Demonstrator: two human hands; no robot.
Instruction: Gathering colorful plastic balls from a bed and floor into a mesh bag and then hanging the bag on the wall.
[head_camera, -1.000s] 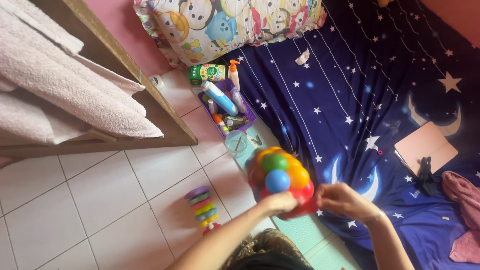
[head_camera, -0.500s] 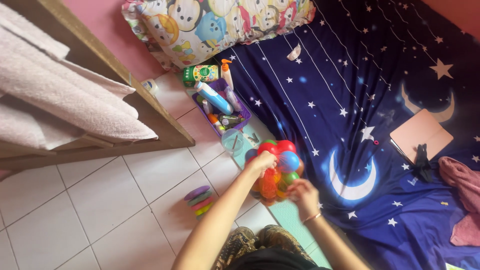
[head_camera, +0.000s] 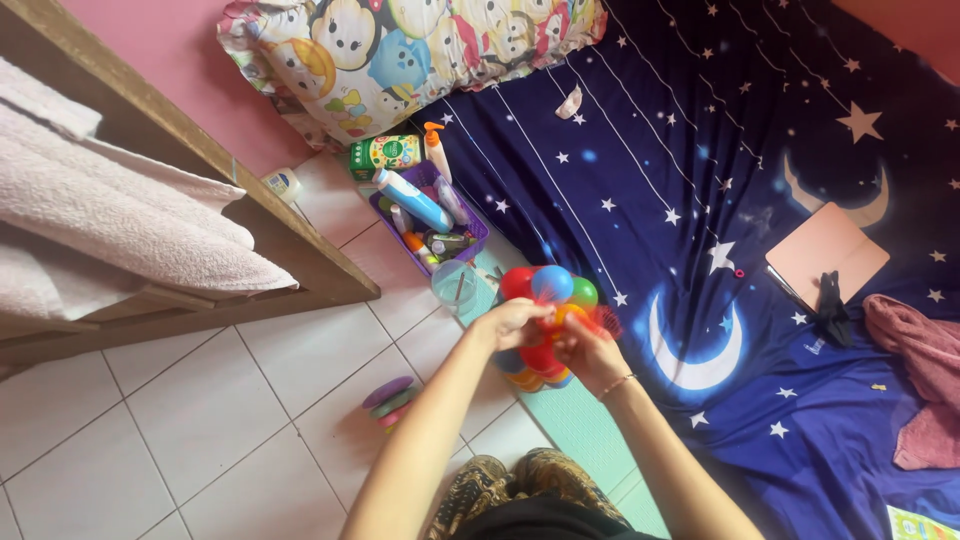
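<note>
Head camera, looking down past my own forearms to the floor. Both my hands meet in the middle of the view around a red mesh bag of coloured plastic balls (head_camera: 545, 320). My left hand (head_camera: 512, 322) is clenched on the upper left side of the bag, fingers curled into the netting. My right hand (head_camera: 588, 352) grasps the bag from the right and below, a thin bracelet at its wrist, with a frilled edge of red mesh sticking out just past its knuckles. Red, blue, green and orange balls bulge between my hands. The bag is held up in the air above the edge where the white tiled floor (head_camera: 200, 400) meets a dark blue bedsheet with stars and moons (head_camera: 700, 250).

Just beyond the bag stands a clear plastic cup (head_camera: 453, 286), and behind it a purple basket of bottles and tubes (head_camera: 428, 215). On the tiles to the lower left of my left arm lies a stack of coloured rings (head_camera: 390, 400). A cartoon-print pillow (head_camera: 400, 50) lies at the top, a pink notebook (head_camera: 826, 255) on the sheet to the right, and pale towels on a wooden frame (head_camera: 120, 220) fill the left side
</note>
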